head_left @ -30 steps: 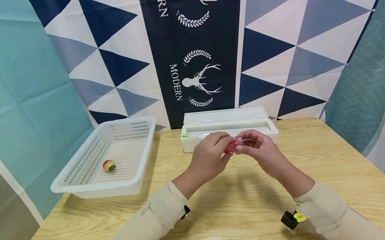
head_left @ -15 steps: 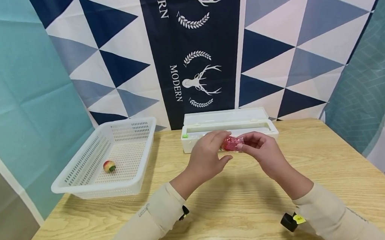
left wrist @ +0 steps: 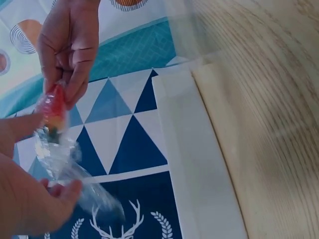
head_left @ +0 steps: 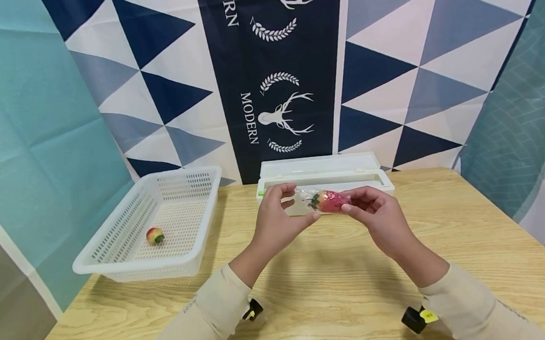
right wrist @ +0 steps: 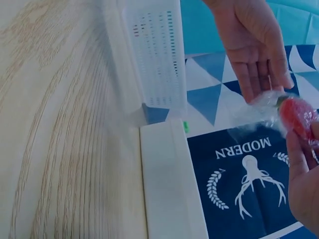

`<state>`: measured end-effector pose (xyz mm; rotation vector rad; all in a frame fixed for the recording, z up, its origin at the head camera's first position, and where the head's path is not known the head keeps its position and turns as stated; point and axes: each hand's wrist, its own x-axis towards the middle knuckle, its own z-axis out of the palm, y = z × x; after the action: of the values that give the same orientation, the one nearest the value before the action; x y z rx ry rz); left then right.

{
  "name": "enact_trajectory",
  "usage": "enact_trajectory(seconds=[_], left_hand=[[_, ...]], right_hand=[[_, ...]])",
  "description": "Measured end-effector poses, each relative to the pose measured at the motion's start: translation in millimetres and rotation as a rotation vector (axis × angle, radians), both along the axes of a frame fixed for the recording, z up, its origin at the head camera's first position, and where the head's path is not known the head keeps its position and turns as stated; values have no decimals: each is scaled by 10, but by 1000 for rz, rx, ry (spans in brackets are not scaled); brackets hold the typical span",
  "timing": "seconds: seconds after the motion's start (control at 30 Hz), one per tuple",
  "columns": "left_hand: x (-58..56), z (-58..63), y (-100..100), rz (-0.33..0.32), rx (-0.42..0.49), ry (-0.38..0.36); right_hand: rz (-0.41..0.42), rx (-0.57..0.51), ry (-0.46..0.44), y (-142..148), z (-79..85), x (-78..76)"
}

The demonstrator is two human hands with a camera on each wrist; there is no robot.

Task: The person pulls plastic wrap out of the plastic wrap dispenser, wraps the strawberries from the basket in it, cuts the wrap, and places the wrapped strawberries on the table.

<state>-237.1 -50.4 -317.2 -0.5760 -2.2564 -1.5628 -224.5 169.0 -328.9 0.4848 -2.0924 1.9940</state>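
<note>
A red strawberry (head_left: 329, 201), paler near its green leaves and wrapped in clear plastic film (left wrist: 77, 172), is held up above the table. My right hand (head_left: 377, 215) pinches its red end between thumb and fingers. To the left, my left hand (head_left: 276, 220) has its thumb and fingers spread apart around the loose tail of film by the leaves. In the right wrist view, the left hand (right wrist: 256, 45) reaches toward the film with its fingers extended. Behind both hands stands a long white box (head_left: 320, 164), its lid raised, partly hidden by the hands.
A white perforated basket (head_left: 136, 265) stands on the left of the wooden table (head_left: 331, 304). Inside lies a small red and yellow fruit (head_left: 154, 236) with green leaves. A patterned cloth (head_left: 278, 57) hangs behind the table.
My left hand has opened off the wrapped strawberry and moved left, uncovering its leaves and the film tail. My right hand keeps its pinch and has shifted slightly right.
</note>
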Motion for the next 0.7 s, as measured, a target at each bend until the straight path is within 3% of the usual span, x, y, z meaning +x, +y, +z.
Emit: enact_trajectory(seconds=[0.13, 0.27, 0.53, 0.7], left_hand=[[-7, -7, -9, -173, 134, 7], [7, 17, -12, -283, 239, -10], [57, 58, -16, -369, 269, -134], [66, 57, -26, -351, 206, -161]], right_hand=[[100, -120, 10, 1, -5, 16], [217, -230, 9, 8, -10, 11], [342, -255, 39, 22, -20, -17], [334, -211, 29, 11, -6, -11]])
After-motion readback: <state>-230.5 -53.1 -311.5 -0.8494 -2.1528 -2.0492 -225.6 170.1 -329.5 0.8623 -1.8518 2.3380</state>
